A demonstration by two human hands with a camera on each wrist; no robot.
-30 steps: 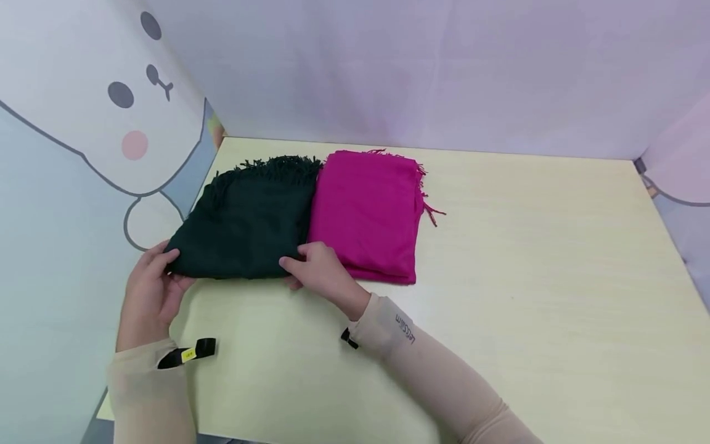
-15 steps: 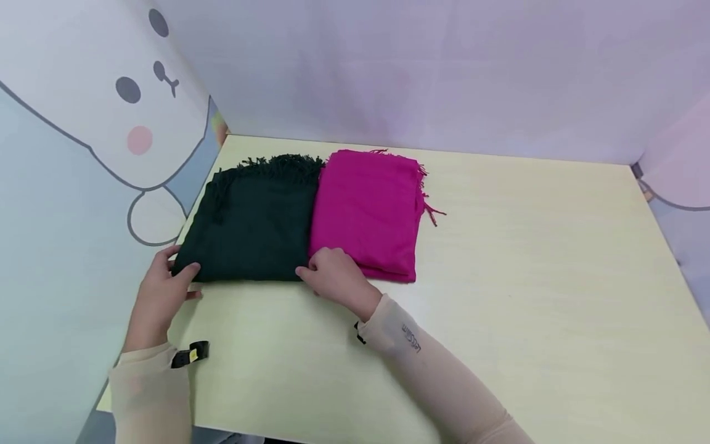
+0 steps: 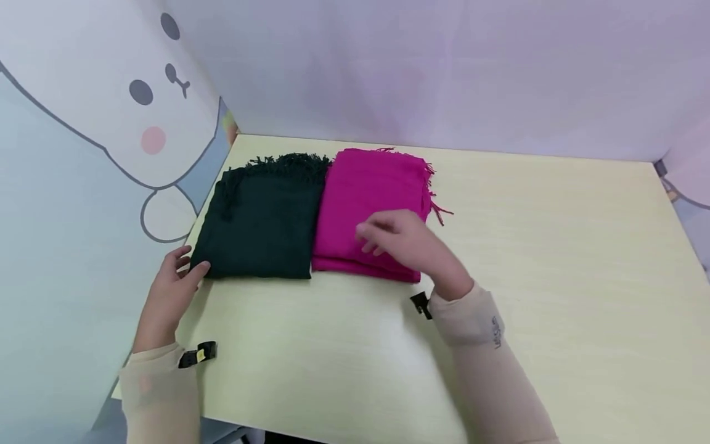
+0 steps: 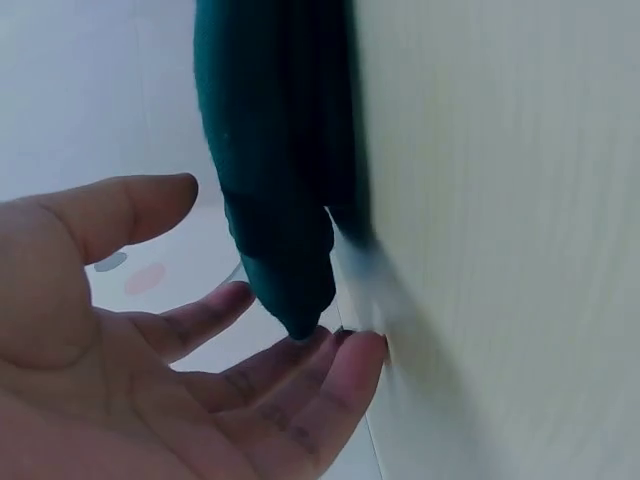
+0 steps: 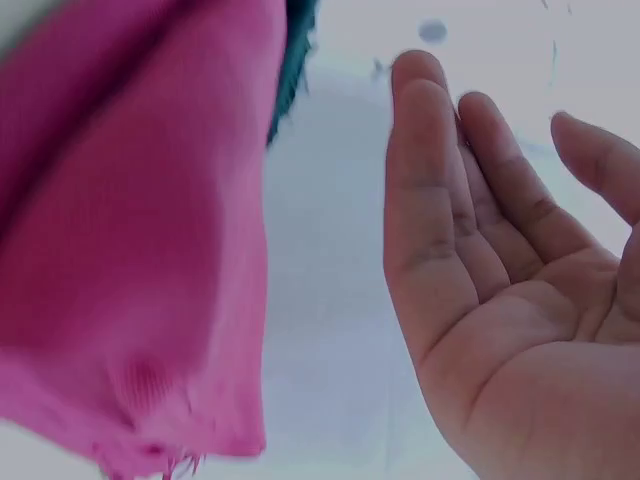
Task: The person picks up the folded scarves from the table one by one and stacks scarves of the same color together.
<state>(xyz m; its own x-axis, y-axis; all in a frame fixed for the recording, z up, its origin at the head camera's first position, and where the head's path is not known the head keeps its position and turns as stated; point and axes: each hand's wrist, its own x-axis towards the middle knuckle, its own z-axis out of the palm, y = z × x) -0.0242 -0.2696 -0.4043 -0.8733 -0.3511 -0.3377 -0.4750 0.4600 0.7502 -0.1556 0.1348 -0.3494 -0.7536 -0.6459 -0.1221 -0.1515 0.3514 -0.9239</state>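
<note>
A folded dark green scarf (image 3: 261, 222) with a fringed far edge lies flat on the left of the table. Beside it, along its right side, is a folded magenta scarf (image 3: 371, 197), fringed at the back and right. My left hand (image 3: 169, 293) is at the green scarf's near left corner, its fingers loosely spread around that corner. In the left wrist view the thumb stands apart from the green cloth (image 4: 275, 180), with fingertips right at its tip. Raised over the magenta scarf, my right hand (image 3: 407, 240) holds nothing; the right wrist view shows its fingers extended beside the magenta cloth (image 5: 150, 230).
The pale wooden table (image 3: 554, 277) extends far to the right of both scarves. A pale purple curtain (image 3: 416, 74) backs it, and a printed panel with a cartoon animal (image 3: 150, 142) borders the left side. Each wrist wears a black strap.
The green scarf's near edge was lowered flat onto the table. My right hand let go of its corner and moved right, over the magenta scarf. The left hand loosened its grip.
</note>
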